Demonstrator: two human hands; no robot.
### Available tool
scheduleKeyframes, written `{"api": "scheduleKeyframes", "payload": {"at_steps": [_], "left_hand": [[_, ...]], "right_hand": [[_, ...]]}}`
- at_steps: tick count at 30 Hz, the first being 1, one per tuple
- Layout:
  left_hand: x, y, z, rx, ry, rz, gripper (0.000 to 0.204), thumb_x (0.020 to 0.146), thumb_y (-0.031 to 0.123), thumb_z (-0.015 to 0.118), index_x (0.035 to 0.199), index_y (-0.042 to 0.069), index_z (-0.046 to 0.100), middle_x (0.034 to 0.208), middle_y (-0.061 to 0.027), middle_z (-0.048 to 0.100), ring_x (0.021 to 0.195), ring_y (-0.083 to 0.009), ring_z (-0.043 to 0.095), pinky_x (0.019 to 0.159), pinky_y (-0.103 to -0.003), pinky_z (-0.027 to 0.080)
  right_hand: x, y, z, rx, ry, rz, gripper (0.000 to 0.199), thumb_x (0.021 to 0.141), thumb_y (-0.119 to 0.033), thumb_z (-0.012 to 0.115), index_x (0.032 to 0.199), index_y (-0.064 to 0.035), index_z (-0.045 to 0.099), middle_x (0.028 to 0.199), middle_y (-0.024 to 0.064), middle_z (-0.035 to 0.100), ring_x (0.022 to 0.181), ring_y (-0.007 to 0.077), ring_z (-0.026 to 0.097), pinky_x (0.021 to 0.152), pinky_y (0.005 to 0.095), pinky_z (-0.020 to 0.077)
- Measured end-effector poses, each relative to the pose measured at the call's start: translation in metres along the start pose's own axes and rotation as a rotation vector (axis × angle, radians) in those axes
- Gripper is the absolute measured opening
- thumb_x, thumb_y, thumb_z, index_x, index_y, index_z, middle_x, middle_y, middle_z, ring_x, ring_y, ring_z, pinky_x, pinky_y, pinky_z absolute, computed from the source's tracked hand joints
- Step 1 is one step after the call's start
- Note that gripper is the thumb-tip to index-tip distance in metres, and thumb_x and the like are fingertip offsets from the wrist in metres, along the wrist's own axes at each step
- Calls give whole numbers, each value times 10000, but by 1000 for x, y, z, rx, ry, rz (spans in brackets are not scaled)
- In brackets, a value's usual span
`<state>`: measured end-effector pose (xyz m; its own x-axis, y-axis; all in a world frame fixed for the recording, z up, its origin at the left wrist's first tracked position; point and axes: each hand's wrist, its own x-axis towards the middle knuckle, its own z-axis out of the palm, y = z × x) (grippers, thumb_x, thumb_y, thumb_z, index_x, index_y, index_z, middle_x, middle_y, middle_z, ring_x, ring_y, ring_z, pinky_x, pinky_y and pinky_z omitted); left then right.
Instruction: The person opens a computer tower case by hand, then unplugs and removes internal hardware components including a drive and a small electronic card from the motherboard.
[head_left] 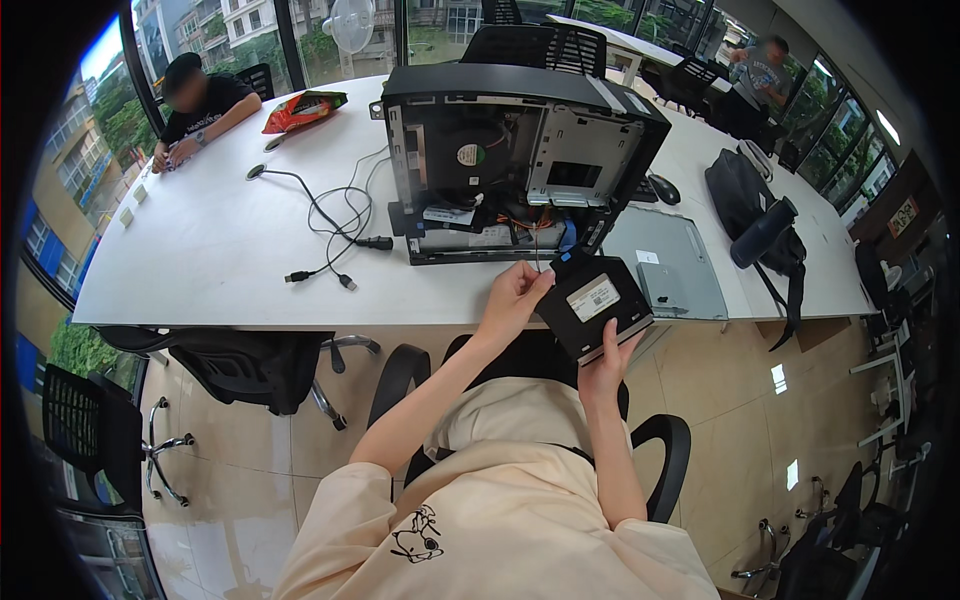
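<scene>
My right hand [607, 367] is closed around the lower edge of a black optical drive [603, 320], its thumb on top. The drive has a white label on its upper face, a blue tab at its far corner and a silver strip along its near edge. At the drive's left corner, the fingers of my left hand [515, 300] are pinched together on a thin cable [537, 252] that runs down from the computer case. That black case [525, 85] stands on the table, its side open, showing a fan [470, 155], metal plates and colored wires inside.
A grey side panel [690, 255] lies right of the case, near a mouse [664, 189], a backpack [740, 190] and a dark bottle [763, 233]. Loose cables [330, 225] and a red packet [303, 112] lie left on the white table [190, 260]. Another person [205, 105] sits far left.
</scene>
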<state>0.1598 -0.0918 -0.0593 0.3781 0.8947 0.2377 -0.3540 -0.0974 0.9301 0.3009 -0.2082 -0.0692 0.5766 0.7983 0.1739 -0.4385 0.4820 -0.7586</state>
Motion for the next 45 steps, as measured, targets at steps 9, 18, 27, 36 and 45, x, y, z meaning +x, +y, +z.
{"api": "scheduleKeyframes", "payload": {"at_steps": [9,18,27,36,45], "left_hand": [[7,-1,-6,40,-72,-56,283,1052,263,694,887,77,558,787,58,569,720,-12,451,624,-215,353],[0,14,-7,26,-93,-108,261,1057,252,687,891,84,576,810,66,591,745,-5,475,656,-201,355],[0,19,-6,-10,-120,-82,271,1051,249,693,866,98,566,792,82,556,753,-1,449,667,-209,339],[13,19,-14,-186,-98,-258,285,1061,367,651,988,115,542,847,49,547,712,-58,503,654,-228,370],[42,4,-22,-221,66,-157,221,1075,292,643,1019,81,615,885,13,579,755,-82,542,722,-241,429]], "right_hand": [[-3,-2,-1,-7,24,-26,779,1078,-141,593,1681,-204,105,1596,79,393,1436,215,445,1176,390,402],[-2,4,-1,8,43,2,632,1086,-190,583,1626,-226,257,1533,45,473,1372,208,521,1110,414,491],[-10,13,4,-21,103,-105,647,1081,-195,590,1624,-206,238,1523,70,466,1356,229,532,1054,445,553],[-4,-4,1,34,87,30,543,1082,-217,601,1569,-140,376,1463,69,547,1305,227,593,1039,424,558],[13,-15,-27,98,212,43,560,1079,-233,616,1575,-132,375,1472,73,545,1310,227,588,1048,417,553]]}}
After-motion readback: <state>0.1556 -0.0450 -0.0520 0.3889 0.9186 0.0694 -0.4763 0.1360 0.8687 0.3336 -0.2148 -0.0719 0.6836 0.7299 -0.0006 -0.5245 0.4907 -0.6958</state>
